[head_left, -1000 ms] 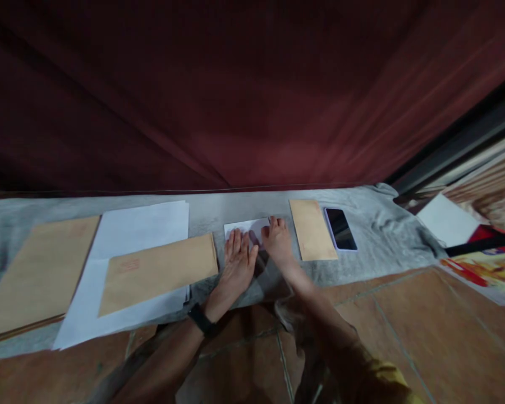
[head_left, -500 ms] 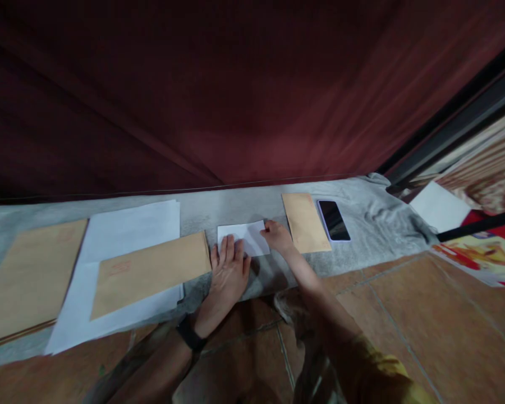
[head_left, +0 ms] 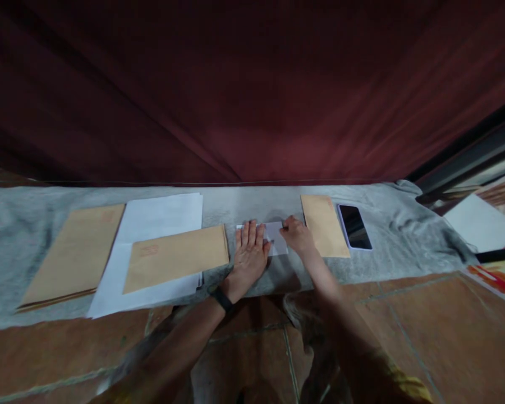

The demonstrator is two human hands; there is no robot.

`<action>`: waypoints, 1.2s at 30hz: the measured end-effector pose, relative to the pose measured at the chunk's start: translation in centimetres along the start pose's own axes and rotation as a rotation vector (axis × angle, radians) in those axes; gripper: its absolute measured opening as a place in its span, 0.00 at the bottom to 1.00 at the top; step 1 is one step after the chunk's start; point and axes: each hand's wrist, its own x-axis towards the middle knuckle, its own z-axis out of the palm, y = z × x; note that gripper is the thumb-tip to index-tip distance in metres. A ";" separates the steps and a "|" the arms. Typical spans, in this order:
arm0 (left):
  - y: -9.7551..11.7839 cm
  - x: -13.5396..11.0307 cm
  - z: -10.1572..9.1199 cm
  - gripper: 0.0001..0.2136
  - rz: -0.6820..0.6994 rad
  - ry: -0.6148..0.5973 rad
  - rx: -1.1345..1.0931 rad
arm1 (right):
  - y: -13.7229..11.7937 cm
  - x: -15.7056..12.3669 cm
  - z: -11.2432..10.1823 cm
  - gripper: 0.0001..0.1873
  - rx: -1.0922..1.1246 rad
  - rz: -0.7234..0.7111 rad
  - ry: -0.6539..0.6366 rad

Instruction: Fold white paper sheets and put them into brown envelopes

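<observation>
A small folded white paper lies on the grey cloth in front of me. My left hand rests flat across its left part, fingers stretched out to the far edge. At the paper's right edge is my right hand, its fingers curled in a pinch on the edge. To the left, a brown envelope with a red print lies over a stack of white sheets. Another brown envelope lies just right of my right hand.
Larger brown envelopes are stacked at the far left. A phone lies right of the small envelope. Grey cloth covers the low surface, with a dark red curtain behind and floor tiles in front.
My left hand has slid forward on the paper, so its fingers reach the far edge and cover more of it. My right hand stays at the right edge. The whole view has shifted.
</observation>
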 end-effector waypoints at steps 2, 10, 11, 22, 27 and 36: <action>0.1 -0.1 0.1 0.29 -0.017 -0.003 0.027 | -0.9 -0.4 0.7 0.15 0.078 -0.041 0.146; -0.3 -0.2 1.5 0.32 0.040 -0.129 0.052 | -4.6 -1.9 6.6 0.28 0.293 -0.474 0.157; -0.3 -0.2 1.7 0.32 0.029 -0.114 0.056 | -4.5 -2.0 7.1 0.30 0.273 -0.473 0.151; 0.2 -1.7 0.7 0.31 -0.056 -0.081 0.076 | -1.7 -2.4 7.5 0.34 -0.014 -0.430 0.212; 0.3 -2.0 0.3 0.32 -0.135 -0.067 0.027 | -0.2 -2.8 7.2 0.32 -0.141 -0.422 0.291; 0.1 -3.0 0.0 0.32 -0.149 -0.034 -0.009 | 0.6 -2.6 7.6 0.33 -0.188 -0.399 0.338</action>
